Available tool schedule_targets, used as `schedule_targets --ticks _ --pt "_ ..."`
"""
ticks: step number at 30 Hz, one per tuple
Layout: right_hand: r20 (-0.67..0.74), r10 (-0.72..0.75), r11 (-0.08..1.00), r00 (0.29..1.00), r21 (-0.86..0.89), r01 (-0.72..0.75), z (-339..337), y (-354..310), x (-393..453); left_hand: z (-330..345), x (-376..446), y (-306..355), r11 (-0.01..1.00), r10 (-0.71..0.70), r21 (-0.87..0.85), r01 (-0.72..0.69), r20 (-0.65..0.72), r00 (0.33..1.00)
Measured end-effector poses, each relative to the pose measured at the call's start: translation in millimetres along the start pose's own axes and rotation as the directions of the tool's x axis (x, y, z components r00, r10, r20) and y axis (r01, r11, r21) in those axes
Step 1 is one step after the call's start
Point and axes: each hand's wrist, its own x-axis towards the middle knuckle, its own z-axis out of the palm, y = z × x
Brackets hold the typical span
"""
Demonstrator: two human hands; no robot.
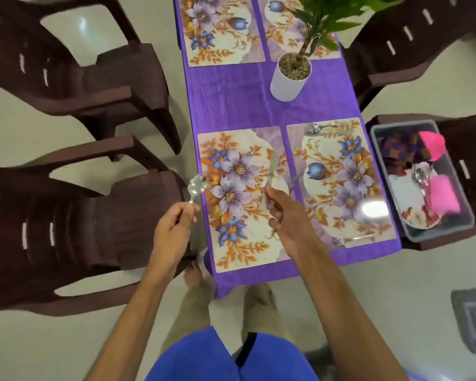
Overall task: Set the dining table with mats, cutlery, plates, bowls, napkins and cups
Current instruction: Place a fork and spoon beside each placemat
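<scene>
While the left grip (173, 229) clasps a spoon (197, 185) just off the bench (231, 100) edge, right grip (282, 215) pinches a knife (271, 171) over the near-left mat (239, 199); more cutlery on mat (341, 180) beside it, bin (421, 180) w/ plates further right.

Tabletop (231, 105) runs near to far, with chairs on both sides. Four mats on it: near left mat (242, 199), near right mat (341, 180), two more at the far end. Potted plant (290, 75) stands between the pairs, toward the right. Near right mat carries cutlery (327, 129) on its far edge and a fork (352, 239) on its near edge. Bin (421, 177) sits on the right chair (465, 149), just beside the tabletop, with a plate (412, 204), cloths and cutlery in it.
</scene>
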Motion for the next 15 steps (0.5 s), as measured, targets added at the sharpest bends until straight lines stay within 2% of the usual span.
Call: schedule_targets --ticks 4,9,15 --pt "-0.071 -0.050 0.998 0.996 -0.033 0.048 30.6 16.0 -25.6 -7.9 8.0 13.2 0.999 -0.035 0.009 0.034 0.145 0.989" --pt "-0.097 -0.032 0.999 0.995 0.013 0.033 70.0 23.3 -45.1 1.3 13.8 25.6 0.980 -0.125 -0.120 0.159 0.251 0.960" --pt "-0.153 -0.033 0.999 0.988 0.008 0.035 77.0 29.6 -27.0 0.1 20.3 28.9 0.948 -0.192 -0.204 0.245 0.248 0.950"
